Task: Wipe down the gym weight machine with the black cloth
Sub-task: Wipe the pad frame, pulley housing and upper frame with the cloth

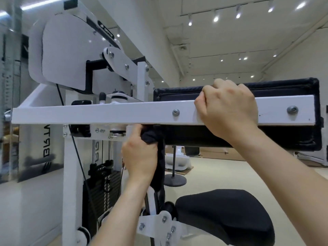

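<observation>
Left hand (140,153) fisted tight round bunched black cloth (150,136), knuckles up, cloth pressed against the underside of the white crossbar (99,112) of the weight machine (70,174), right where the bar meets the lower edge of the black back pad (276,88). One tail of cloth hangs down past the wrist. Right hand (229,110) on the same crossbar further right, fingers curled over its top edge against the pad, back of hand facing camera, between two bolts on the bar face; cannot tell whether the fingertips reach the pad's far side. Pad is mounted behind the bar and shows above and below it. Black seat (225,215) low right, under the right forearm. Weight stack (103,192) with black cable (78,157) lower left, behind the white upright. Big white cover plate (67,55) upper left above the bar. Round-based black stand (174,180) on the floor beyond, ceiling spotlights (215,19) on.
</observation>
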The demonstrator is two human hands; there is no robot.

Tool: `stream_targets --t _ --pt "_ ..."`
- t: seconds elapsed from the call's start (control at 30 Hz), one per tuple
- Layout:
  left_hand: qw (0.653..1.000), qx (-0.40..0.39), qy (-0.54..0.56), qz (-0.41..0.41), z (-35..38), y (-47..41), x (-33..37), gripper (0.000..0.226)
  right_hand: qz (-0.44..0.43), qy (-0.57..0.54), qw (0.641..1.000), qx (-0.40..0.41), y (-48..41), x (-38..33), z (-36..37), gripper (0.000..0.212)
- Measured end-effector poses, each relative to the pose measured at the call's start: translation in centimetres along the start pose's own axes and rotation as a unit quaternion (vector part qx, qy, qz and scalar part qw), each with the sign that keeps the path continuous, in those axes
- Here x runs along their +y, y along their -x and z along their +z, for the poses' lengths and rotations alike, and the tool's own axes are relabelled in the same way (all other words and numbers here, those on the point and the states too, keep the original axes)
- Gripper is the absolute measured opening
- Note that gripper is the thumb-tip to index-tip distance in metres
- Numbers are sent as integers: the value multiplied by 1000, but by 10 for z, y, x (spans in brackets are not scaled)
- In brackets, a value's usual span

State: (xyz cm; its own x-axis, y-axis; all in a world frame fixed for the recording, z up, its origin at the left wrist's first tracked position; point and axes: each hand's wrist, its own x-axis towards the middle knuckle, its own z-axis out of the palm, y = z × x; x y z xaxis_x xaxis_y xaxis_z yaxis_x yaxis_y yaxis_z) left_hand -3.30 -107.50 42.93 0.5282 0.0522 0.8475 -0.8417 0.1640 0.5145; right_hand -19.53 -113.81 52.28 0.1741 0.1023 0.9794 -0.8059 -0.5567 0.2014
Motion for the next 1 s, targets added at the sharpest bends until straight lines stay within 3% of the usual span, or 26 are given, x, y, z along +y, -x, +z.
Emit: stream_targets --t 0.07,0.13,0.2,0.27,0.3,0.37,0.43,0.5,0.57,0.7,0.8,1.0 --pt "976 20 107 -187 9 9 26 30 3 3 1000 -6 0 1 0 40" --pt "912 56 244 -324 19 12 45 34 4 -1 1000 5 1 1 1 41" --pt "846 59 375 -374 22 16 54 39 1 -10 1000 22 2 2 2 41" --pt "805 30 471 -359 19 28 61 45 -1 -10 1000 25 2 3 3 41" --pt "812 7 483 -327 16 36 61 48 -4 -8 1000 24 2 3 2 41" --pt "888 -30 410 -204 12 47 49 51 -15 -9 1000 19 4 3 1 40" --pt "963 -38 264 -23 13 39 28 50 -35 -15 999 18 6 4 -1 39" --pt "981 -30 116 154 13 22 7 41 -66 -33 997 -12 7 5 -5 41" --pt "968 -23 21 248 9 8 -8 29 -99 -50 992 -62 7 7 -10 46" --pt "975 -10 -62 214 -16 -13 -41 31 -142 -11 979 -145 9 12 -17 57" --pt "975 -14 -100 197 -31 -23 -49 29 -105 0 976 -190 1 5 -21 57" --pt "993 -36 111 18 -44 -17 -41 22 -39 -5 972 -231 -17 -5 -21 61"
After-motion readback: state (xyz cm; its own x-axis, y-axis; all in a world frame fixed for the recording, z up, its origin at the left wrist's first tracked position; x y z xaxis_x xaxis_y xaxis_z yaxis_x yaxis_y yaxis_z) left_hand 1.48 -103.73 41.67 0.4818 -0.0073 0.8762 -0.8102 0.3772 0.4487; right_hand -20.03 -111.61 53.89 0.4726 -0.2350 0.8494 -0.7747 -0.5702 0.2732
